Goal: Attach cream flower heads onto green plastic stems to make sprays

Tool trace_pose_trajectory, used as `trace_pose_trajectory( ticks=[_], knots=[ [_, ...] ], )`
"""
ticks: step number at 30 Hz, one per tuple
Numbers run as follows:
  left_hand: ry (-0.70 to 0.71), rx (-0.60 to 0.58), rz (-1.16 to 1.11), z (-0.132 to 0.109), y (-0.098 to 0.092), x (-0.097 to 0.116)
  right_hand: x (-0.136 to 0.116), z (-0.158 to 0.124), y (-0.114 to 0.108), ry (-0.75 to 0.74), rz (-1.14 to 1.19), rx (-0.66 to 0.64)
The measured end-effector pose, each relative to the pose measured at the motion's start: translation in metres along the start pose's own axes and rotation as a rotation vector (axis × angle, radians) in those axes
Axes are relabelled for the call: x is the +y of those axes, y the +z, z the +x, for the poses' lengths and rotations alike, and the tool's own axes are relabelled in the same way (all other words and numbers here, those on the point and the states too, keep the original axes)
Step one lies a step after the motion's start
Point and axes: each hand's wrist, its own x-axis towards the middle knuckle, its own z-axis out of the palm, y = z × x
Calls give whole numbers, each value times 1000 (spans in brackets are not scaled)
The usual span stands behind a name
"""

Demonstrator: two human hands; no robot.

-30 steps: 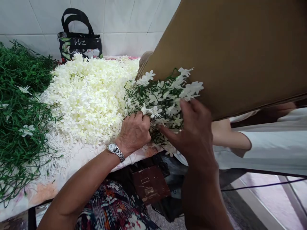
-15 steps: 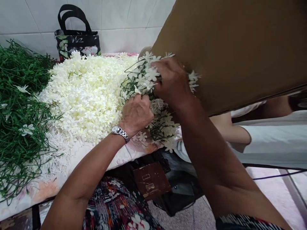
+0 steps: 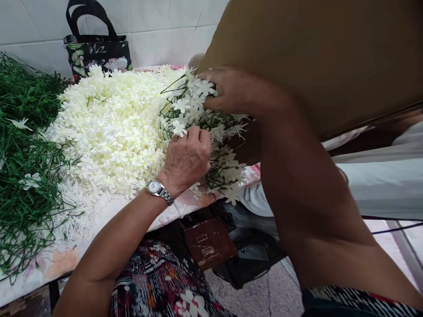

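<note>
My left hand [image 3: 189,155], with a wristwatch [image 3: 153,187] on its wrist, is closed at the near side of a heap of white artificial flowers with green stems [image 3: 181,105]. A white flower [image 3: 179,128] shows just past its curled fingers, whose tips are hidden. Reaching in from the right, my right hand [image 3: 228,90] is slightly blurred, its thumb and fingers apart over the stemmed flowers. More stemmed flowers [image 3: 224,171] lie beside my left hand at the table edge. Left of both hands spreads a big pile of loose white blossoms [image 3: 115,127].
Green plastic stems [image 3: 26,167] are heaped at the far left beside white pieces [image 3: 76,211]. A floral bag [image 3: 99,55] stands against the tiled wall. A large brown board [image 3: 313,57] slants over the right, with someone's light trousers [image 3: 386,187] below. Under the edge lies a brown box [image 3: 209,244].
My right hand has moved away and left, with its forearm swinging more sideways and its fingers reaching further over the stemmed flowers. My left hand stays closed near the same spot. The view has shifted slightly.
</note>
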Motion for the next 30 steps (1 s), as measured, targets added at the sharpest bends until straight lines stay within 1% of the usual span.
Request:
trace_pose_trajectory(
  ticks=[3, 6, 8, 10, 12, 13, 14, 15, 16, 18, 20, 23, 25, 28, 29, 30],
  knots=[
    [8, -6, -14, 0, -3, 2, 5, -8, -9, 6, -63, 16],
    [34, -8, -37, 3, -5, 6, 4, -21, -17, 13, -97, 67],
    [59, -5, -55, 6, -6, 9, -5, -35, -22, 20, -80, 156],
    [80, -8, -76, 9, -6, 12, -18, -53, -27, 49, -44, 326],
    [117, -28, -97, 12, -5, 13, -30, -71, -26, 7, -45, 423],
    [146, -48, -109, 13, -4, 13, -34, -78, -23, -73, -30, 422],
    [180, -73, -123, 13, -3, 11, -35, -84, -18, -163, -3, 389],
    [214, -95, -136, 11, -2, 10, -33, -89, -11, -222, 28, 365],
    [248, -110, -148, 9, -2, 7, -30, -93, -3, -247, 41, 386],
    [309, -109, -165, 3, -2, 1, -19, -97, 13, -237, -8, 426],
    [348, -79, -175, -6, -4, -6, -7, -101, 26, -231, -148, 418],
    [312, -43, -230, -19, -6, -15, 2, -105, 37, -205, -351, 384],
    [265, -25, -343, -25, -6, -17, 1, -107, 38, -205, -401, 393],
    [147, 30, -674, -31, -6, -17, -5, -109, 35, -242, -396, 435],
    [75, 34, -804, -32, -6, -16, -7, -109, 33, -255, -387, 450],
    [-16, 8, -927, -32, -6, -15, -8, -110, 32, -269, -378, 460]
  ],
)
